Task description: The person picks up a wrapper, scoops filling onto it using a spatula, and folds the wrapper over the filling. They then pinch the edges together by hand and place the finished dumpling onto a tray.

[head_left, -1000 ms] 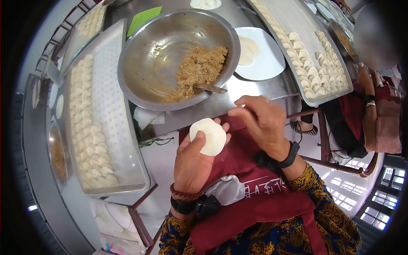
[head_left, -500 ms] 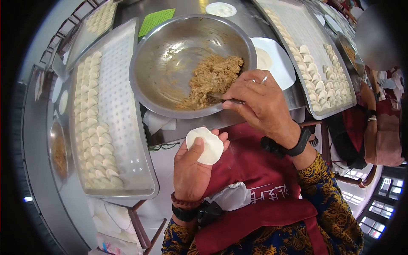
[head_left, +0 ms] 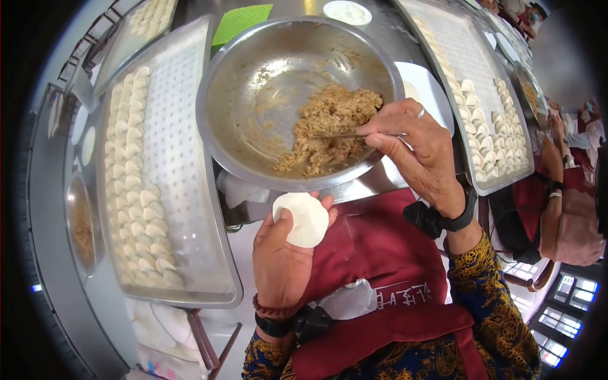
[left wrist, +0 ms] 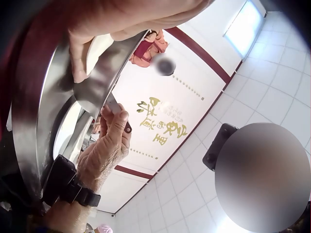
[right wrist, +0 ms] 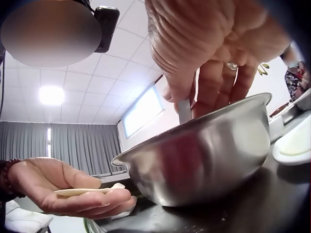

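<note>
A round dough wrapper (head_left: 308, 221) lies on the fingers of my left hand (head_left: 283, 263), with the thumb on top of it, just below the bowl's near rim. My right hand (head_left: 421, 152) pinches the handle of a metal utensil (head_left: 342, 135) over the right side of the steel bowl (head_left: 253, 120). The utensil's far end reaches into the brown filling (head_left: 335, 114). In the right wrist view, the wrapper (right wrist: 82, 191) rests flat on the left hand (right wrist: 53, 187) beside the bowl (right wrist: 204, 155), while the right hand (right wrist: 209, 53) grips the utensil (right wrist: 184, 111) above the rim.
A perforated tray (head_left: 183, 133) with rows of dumplings (head_left: 136, 209) stands at the left, another tray (head_left: 472, 57) of dumplings at the right. Behind the right hand is a white plate (head_left: 434, 95). A green mat (head_left: 240, 22) and a white bowl (head_left: 348, 12) lie beyond the bowl.
My right hand has moved from above the apron to the bowl and taken hold of the utensil, which now lies across the filling. The left hand still holds the wrapper.
</note>
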Action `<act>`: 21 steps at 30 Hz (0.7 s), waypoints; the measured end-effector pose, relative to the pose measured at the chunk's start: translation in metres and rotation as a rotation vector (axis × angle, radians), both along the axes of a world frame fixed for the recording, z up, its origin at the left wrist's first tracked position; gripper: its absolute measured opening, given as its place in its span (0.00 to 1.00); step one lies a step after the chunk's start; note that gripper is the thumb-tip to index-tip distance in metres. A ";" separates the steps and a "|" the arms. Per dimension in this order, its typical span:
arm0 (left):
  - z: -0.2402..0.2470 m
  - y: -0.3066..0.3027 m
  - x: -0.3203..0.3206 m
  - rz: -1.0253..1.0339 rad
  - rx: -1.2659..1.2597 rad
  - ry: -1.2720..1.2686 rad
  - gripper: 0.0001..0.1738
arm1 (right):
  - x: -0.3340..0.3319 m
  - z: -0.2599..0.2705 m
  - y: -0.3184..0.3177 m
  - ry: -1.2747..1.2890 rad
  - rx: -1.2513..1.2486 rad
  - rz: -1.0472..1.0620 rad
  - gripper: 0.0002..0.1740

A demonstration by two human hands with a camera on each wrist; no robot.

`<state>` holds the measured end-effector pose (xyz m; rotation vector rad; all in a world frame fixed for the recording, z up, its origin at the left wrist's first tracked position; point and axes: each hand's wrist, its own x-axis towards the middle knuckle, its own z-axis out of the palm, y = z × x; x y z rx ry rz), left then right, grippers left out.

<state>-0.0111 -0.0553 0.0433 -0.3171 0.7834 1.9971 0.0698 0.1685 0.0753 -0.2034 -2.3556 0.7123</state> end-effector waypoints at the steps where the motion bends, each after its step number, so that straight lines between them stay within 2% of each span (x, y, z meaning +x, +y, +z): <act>1: 0.001 0.000 -0.001 0.009 0.001 0.005 0.19 | 0.000 0.000 0.000 -0.004 -0.003 0.003 0.06; 10: 0.001 0.004 -0.005 -0.018 0.052 0.032 0.28 | 0.004 -0.002 0.000 -0.075 -0.141 0.060 0.05; 21: 0.014 0.003 -0.007 0.027 0.124 0.013 0.28 | 0.011 -0.004 -0.006 -0.079 -0.361 0.097 0.06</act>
